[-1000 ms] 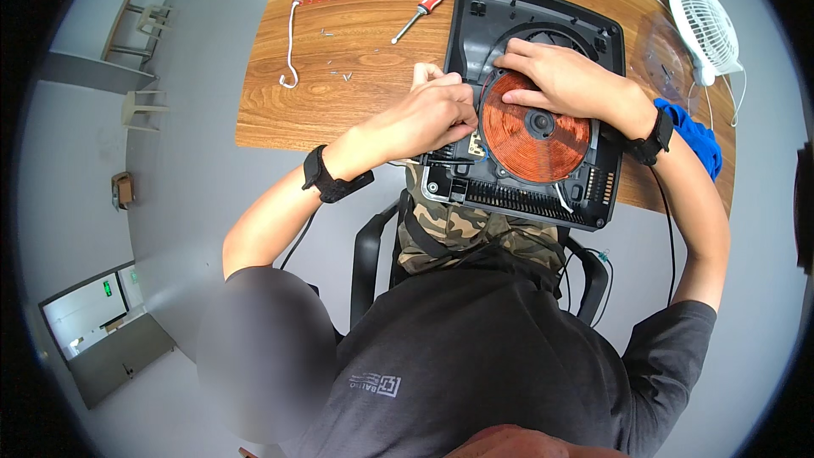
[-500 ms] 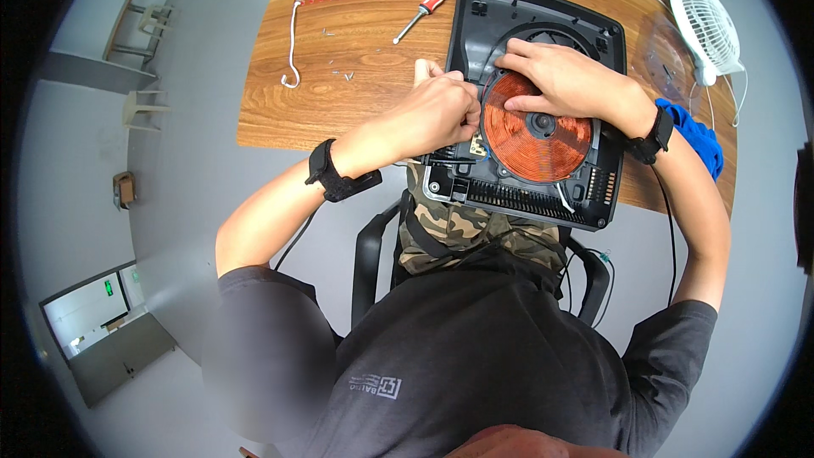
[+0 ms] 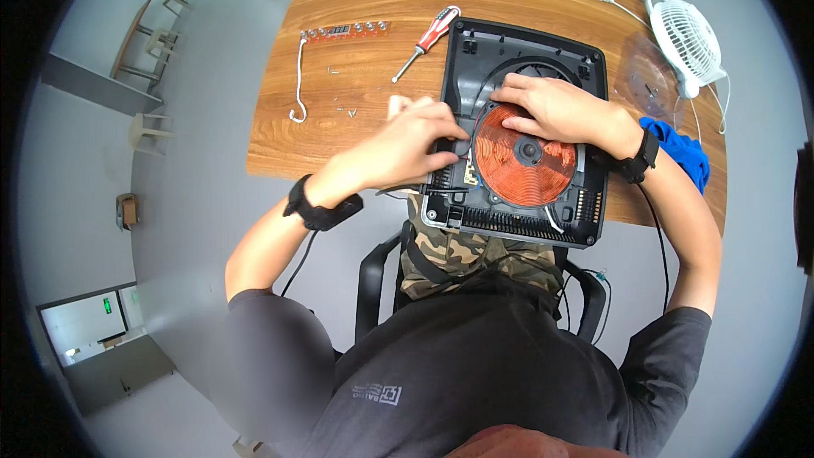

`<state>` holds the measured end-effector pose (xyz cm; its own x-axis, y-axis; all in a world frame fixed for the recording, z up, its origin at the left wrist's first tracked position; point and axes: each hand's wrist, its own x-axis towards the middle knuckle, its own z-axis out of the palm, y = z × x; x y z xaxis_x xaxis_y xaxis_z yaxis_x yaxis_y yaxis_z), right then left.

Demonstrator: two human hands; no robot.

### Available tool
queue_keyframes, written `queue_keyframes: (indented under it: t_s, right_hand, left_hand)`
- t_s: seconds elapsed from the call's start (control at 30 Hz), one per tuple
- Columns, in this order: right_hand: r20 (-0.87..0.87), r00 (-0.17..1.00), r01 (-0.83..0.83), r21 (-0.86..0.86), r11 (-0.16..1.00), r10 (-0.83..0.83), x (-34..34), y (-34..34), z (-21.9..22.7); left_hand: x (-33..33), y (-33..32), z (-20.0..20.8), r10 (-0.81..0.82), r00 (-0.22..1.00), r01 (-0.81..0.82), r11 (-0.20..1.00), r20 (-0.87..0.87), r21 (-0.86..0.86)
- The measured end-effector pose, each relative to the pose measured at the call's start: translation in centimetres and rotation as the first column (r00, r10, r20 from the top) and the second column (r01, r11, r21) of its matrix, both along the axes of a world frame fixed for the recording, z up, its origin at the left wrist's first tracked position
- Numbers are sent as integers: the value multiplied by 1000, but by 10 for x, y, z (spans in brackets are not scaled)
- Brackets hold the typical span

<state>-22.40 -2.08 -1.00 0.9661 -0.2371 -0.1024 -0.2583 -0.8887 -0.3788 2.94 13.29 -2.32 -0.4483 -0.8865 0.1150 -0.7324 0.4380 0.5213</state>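
An opened black induction cooker housing lies over the table's front edge, partly above my lap. In it sits a round copper coil with a dark centre. My right hand rests over the coil's upper part, fingers stretched toward its rim and thumb apart on the windings. At the housing's left side is my left hand, its thumb and forefinger apart beside the coil's left edge; nothing shows between them. A small circuit piece is just below those fingertips. A short white wire sticks out near the coil's lower edge.
A red and white screwdriver lies left of the housing. Further left are a button circuit board with a white cable, and loose screws. At right are a white fan, a clear plastic dish and a blue cloth.
My left hand has shifted left and its closed fingers have spread apart. The right hand stays on the coil. The table and housing appear lower in the picture.
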Motion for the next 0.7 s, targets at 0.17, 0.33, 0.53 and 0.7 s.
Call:
queue_keyframes:
  t_s: [0.17, 0.33, 0.53, 0.7]
  right_hand:
    - [20, 1000, 1, 12, 1000, -1, -7, -6, 4]
    - [23, 1000, -19, -6, 1000, 19, -7, -9, 8]
    - [6, 1000, 8, -20, 1000, -8, -22, -13, 17]
    - [-21, 998, 61, -22, 998, -61, -42, -18, 23]
  left_hand:
    - [46, -6, 10, 186, 969, -161, 975, -165, 152]
    - [28, 3, 7, 98, 990, -65, 957, -103, 283]
    - [8, 2, -1, -62, 998, 59, 993, 26, 100]
    - [-2, -2, -2, -122, 984, 101, 983, 133, 150]
